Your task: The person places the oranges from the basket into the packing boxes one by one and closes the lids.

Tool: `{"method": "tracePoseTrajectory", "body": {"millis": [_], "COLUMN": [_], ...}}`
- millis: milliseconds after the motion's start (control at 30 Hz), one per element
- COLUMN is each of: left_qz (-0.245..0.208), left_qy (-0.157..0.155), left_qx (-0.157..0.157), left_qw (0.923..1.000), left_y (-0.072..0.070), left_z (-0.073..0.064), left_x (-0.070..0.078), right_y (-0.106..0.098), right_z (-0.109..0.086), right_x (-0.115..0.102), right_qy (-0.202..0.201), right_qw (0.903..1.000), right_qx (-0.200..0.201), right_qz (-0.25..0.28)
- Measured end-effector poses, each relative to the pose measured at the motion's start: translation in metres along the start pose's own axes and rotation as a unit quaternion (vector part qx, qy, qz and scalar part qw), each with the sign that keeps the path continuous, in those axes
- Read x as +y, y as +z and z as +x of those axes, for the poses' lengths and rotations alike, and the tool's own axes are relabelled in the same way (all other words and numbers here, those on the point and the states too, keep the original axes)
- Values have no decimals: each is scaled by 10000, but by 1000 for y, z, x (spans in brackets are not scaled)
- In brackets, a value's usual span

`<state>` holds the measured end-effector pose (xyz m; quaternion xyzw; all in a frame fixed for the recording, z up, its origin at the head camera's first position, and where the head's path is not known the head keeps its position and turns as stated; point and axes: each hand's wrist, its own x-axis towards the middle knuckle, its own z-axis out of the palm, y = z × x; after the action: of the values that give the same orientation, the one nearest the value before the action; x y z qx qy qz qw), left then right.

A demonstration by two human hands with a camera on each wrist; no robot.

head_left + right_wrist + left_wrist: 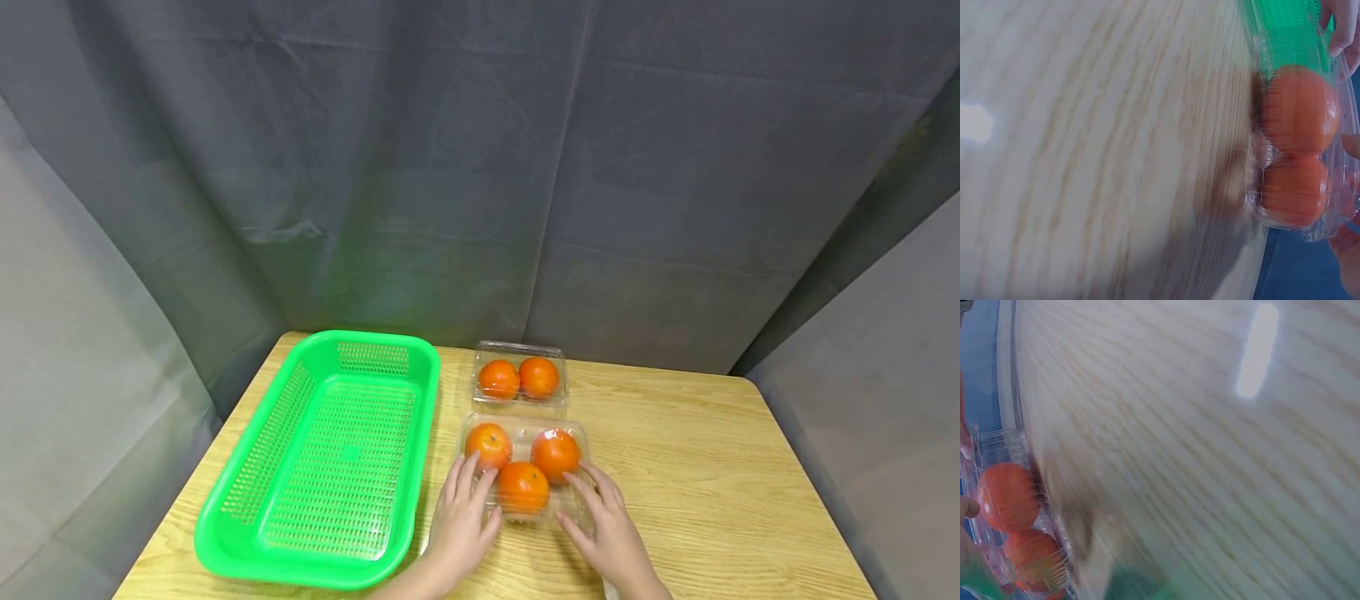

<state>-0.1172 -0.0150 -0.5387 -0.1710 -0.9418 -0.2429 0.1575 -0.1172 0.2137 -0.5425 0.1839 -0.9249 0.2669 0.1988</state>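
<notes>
A clear plastic clamshell box (522, 433) with three oranges (522, 487) inside lies between my hands. My left hand (461, 525) touches its left side, fingers spread and fairly straight. Against the right side rest the fingers of my right hand (609, 529), also spread, with the thumb near the front edge. Both wrist views show the ribbed wall of the box (1007, 440) (1260, 134) and oranges (1010, 497) (1300, 109) behind it. Whether the lid is fully latched cannot be seen.
A large green plastic basket (315, 571) stands to the left on the wooden table (697, 467). Behind the near box sits a second clear box (517, 348) with two oranges (538, 377). Grey curtains (465, 167) hang behind the table and at both sides.
</notes>
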Motion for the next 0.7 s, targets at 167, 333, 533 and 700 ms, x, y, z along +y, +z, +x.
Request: {"method": "tracePoseTrajectory", "body": {"millis": [167,333,533,700], "left_qz": [-31,3,32,-27], "left_qy": [-87,-124,-116,-163], "left_qx": [-54,36,224,189], "left_qw": [9999,9999,9997,9997], "left_y": [1,4,6,6], "left_z": [7,14,19,22], "left_x": [1,1,0,0], "right_y": [3,6,9,11], "right_z": [5,9,13,16], "right_x": [3,6,9,11], "right_qy": [-155,-197,-171,-199], "right_qw": [9998,9996,9998,9997], "right_qx": [153,177,112,109], "right_qz": [40,38,68,63]}}
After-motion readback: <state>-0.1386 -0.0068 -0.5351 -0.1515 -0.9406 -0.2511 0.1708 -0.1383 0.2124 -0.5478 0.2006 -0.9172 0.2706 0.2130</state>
